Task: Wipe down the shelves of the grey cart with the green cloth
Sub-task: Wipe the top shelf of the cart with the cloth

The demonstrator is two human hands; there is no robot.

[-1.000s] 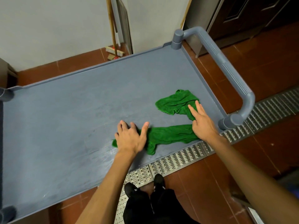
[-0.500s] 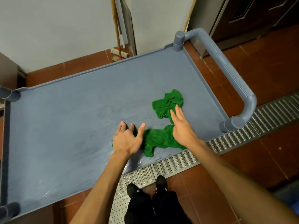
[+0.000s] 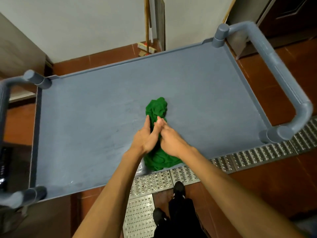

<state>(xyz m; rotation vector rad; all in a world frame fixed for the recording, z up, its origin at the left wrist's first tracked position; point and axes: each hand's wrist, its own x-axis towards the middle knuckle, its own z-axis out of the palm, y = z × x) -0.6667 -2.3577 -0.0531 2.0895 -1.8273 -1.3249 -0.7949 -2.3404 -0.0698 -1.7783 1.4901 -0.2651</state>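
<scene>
Item one, the grey cart [image 3: 85, 126]. Its top shelf fills most of the view, long side toward me, with a raised lip all round. A tubular right handle [image 3: 277, 71] loops off the short end at 3 o'clock, and a matching left handle [image 3: 4, 100] stands at 9 o'clock.

Item two, the floor. Red-brown tiles [image 3: 265, 186] run under and around the cart. A perforated metal drain grate [image 3: 257, 157] crosses them from 6 o'clock out to 3 o'clock, passing just under the cart's near edge.

Item three, the green cloth [image 3: 157, 107]. It lies on the top shelf, right of centre, gathered into a crumpled strip. The strip runs from the near lip at 6 o'clock up toward the middle of the shelf.

Item four, my hands. They meet on the middle of that strip, touching one another. My left hand [image 3: 145, 136] lies on the 9 o'clock side, fingers extended toward 12 o'clock, with a fold of cloth pinched between thumb and fingers. My right hand [image 3: 171, 141] lies on the 3 o'clock side, its fingers bearing on the cloth against my left thumb. Its fingertips are hidden, so I cannot tell whether they curl round the fabric. One bunch of cloth sits beyond my fingertips at 12 o'clock. A larger bunch sits under my wrists at 6 o'clock.

Item five, minor objects. A broom [image 3: 146, 48] leans on the wall at 12 o'clock beyond the cart. My black shoes [image 3: 179, 189] stand at 6 o'clock beside the grate.
</scene>
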